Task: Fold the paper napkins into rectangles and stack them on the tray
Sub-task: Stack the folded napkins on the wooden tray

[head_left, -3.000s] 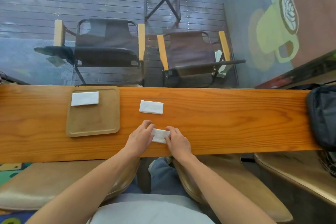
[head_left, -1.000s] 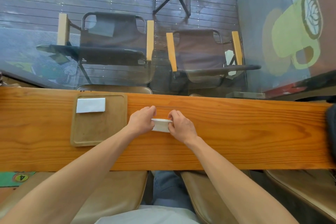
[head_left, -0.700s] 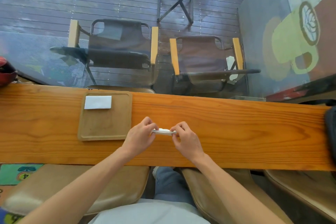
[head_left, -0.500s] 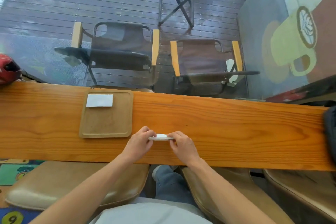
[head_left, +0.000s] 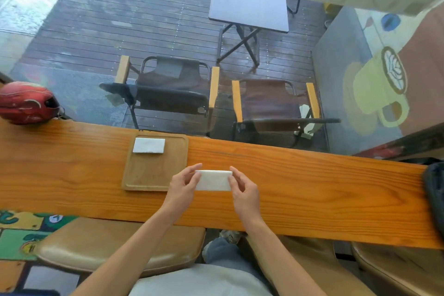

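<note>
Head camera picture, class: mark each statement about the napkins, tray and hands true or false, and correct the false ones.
1. Both hands hold one folded napkin by its short ends. True: the left hand and the right hand each pinch an end.
2. The held napkin is over the tray. False: it is over the bare counter, just right of the tray.
3. One folded napkin lies on the tray. True, in its far left corner.
4. The tray napkin is crumpled into a ball. False: it is a flat rectangle.
5. A red helmet sits at the counter's right end. False: it is at the far left.
</note>
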